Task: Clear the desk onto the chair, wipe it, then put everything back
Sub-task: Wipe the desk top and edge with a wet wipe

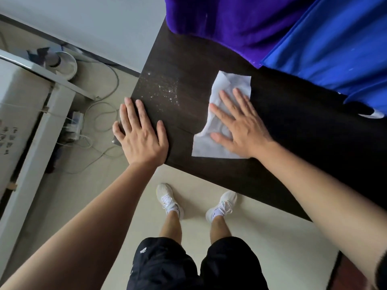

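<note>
We press the wipe (pixel 222 116) flat under our spread right hand (pixel 238 126) at frame centre; our spread left hand (pixel 140 135) steadies the desk (pixel 293 130). Sweep leftward through the white specks (pixel 163 91).

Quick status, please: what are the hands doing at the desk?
Right hand flat, pressing white wipe on desk. Left hand flat on desk corner. White specks between them. Purple cloth, blue cloth at far edge.

Right hand (pixel 240 126) presses wipe (pixel 222 114) flat on dark desk (pixel 293 130).
</note>
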`<state>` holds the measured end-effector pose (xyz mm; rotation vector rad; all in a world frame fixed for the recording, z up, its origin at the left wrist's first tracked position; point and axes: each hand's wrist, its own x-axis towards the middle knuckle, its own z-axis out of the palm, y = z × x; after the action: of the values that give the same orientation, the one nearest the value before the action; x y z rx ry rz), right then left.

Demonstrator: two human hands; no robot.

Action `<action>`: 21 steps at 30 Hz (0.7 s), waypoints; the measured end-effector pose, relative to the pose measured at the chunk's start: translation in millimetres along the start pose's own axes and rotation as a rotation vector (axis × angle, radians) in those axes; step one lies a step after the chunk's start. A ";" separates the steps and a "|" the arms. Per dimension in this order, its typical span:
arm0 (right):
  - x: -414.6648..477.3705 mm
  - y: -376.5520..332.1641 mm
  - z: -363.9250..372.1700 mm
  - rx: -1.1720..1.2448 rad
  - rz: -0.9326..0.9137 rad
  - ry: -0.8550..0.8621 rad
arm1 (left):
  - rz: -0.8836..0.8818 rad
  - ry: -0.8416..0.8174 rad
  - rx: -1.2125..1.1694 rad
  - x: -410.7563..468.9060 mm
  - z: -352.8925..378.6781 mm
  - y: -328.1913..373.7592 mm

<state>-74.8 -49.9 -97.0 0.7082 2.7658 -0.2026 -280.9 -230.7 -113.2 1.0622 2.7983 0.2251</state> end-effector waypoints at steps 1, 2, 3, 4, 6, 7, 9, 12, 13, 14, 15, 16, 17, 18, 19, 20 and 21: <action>15.9 1.0 -5.4 0.012 0.044 0.008 | 0.003 -0.001 0.002 0.0 -0.1 0.1; 35.9 -1.7 -11.5 0.030 0.083 0.021 | 0.007 -0.003 0.003 0.1 -0.2 0.0; 57.8 -7.9 -18.1 0.051 0.115 0.034 | 0.009 -0.004 0.005 0.0 -0.4 -0.3; 78.9 -16.6 -23.6 0.066 0.137 0.045 | 0.010 -0.003 0.006 0.1 -0.4 -0.9; 112.1 -38.4 -30.2 0.076 0.142 0.082 | 0.012 0.000 0.010 0.1 0.0 -1.4; 121.1 -49.6 -31.3 0.074 0.131 0.101 | 0.013 0.000 0.010 0.1 0.1 -1.7; 119.1 -64.8 -29.0 0.048 0.075 0.115 | 0.015 0.006 0.002 0.1 0.2 -1.4; 69.2 -67.0 -11.5 0.043 -0.045 0.121 | 0.020 0.005 -0.012 -0.1 -0.4 -1.2; 46.0 -63.6 -3.6 0.048 -0.051 0.122 | 0.020 0.006 -0.011 0.0 -0.7 -1.6; 22.4 -57.4 4.5 0.040 -0.039 0.117 | 0.017 0.008 -0.010 -0.2 -0.6 -1.2; 1.2 -49.4 10.8 0.023 -0.009 0.102 | 0.015 0.007 -0.013 -0.6 -0.4 -0.2; -14.2 -41.2 14.1 0.007 0.027 0.080 | 0.016 0.007 -0.021 -0.9 -0.7 0.2; -22.1 -34.7 14.5 0.000 0.057 0.056 | 0.019 0.008 -0.028 -1.6 -1.2 0.2; -21.6 -30.6 12.7 0.000 0.082 0.037 | 0.021 0.011 -0.031 -1.8 -1.5 0.1; -14.7 -28.6 9.4 0.003 0.103 0.026 | 0.022 0.012 -0.032 -1.7 -1.5 0.0; -2.0 -28.5 4.8 0.011 0.119 0.024 | 0.020 0.012 -0.032 -1.5 -1.1 -0.1; 15.1 -29.8 -0.5 0.026 0.131 0.027 | 0.017 0.015 -0.033 -1.3 -0.7 -0.6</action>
<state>-102.2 -68.9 -99.1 0.9022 2.7339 -0.2038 -280.4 -232.1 -112.5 1.0826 2.7892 0.2805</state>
